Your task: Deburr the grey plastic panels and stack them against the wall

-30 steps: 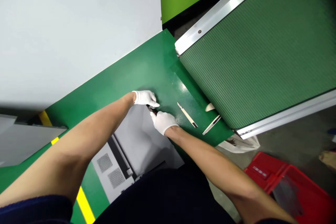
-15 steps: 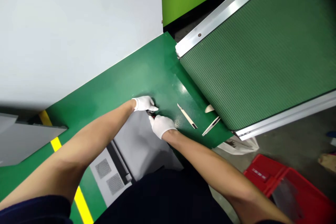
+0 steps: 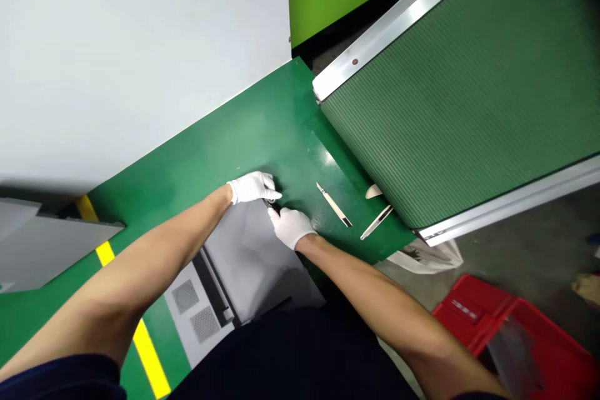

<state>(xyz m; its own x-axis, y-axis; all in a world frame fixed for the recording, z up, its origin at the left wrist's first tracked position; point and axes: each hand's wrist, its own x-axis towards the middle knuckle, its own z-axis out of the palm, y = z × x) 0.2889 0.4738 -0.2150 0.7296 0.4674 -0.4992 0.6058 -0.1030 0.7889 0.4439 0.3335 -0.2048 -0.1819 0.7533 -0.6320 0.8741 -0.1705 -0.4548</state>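
White gloves cover both your hands, which meet near the far edge of the grey panel [image 3: 246,250] on the green surface [image 3: 197,144]. Your left arm comes in from the lower left with the elbow bent, and the left hand [image 3: 254,187] lies back upward, slightly farther from you than the other. Its fingers curl and one digit points toward your right; you have it at the small dark tool [image 3: 272,204], but whether it pinches the tool or the panel cannot be told. Your right arm slants in from the lower right, and the right hand [image 3: 293,227] is closed around the near end of that tool, its knuckles up. The tool sits between your two hands, over the panel's far edge, mostly hidden by the gloves. Beside the panel, to your left, lies a lighter strip with perforated patches [image 3: 185,297]. Just right of your right hand rests one slim knife [image 3: 334,205], with a second knife [image 3: 376,222] beyond it, close to the ribbed belt [image 3: 469,94].
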